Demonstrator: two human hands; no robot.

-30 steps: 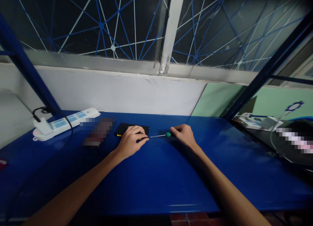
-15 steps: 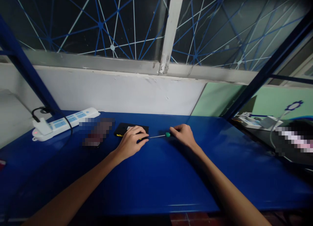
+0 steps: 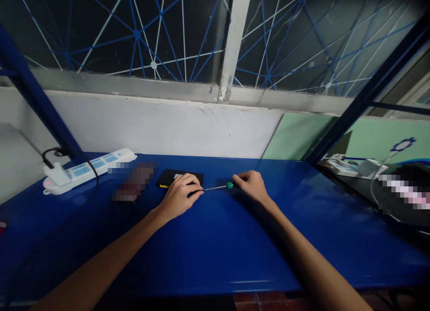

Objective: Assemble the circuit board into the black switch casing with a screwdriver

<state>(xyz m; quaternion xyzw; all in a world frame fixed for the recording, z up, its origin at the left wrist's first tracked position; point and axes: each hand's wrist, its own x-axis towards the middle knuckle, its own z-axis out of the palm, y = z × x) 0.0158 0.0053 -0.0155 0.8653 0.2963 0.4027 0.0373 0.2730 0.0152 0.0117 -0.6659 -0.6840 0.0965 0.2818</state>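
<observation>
A screwdriver (image 3: 217,187) with a green handle and thin metal shaft lies level between my two hands, its shaft pointing left. My right hand (image 3: 251,183) is closed around the back of the handle, only the green front end showing. My left hand (image 3: 183,192) pinches thumb and fingers together at the shaft's tip; the tip itself is hidden. Behind and under the left hand lies a flat black box (image 3: 164,177) with a white label and a yellow patch at its edge. The left hand covers much of it.
Left of the box lies a blurred dark reddish object (image 3: 136,183). A white power strip (image 3: 90,168) with a plugged-in adapter and black cable sits at the back left. Everything rests on a blue table (image 3: 215,248). At far right stand assorted items on a dark surface (image 3: 352,181).
The thumb and fingers of my left hand have drawn slightly closer together at the shaft's tip. My right hand and the screwdriver have barely moved.
</observation>
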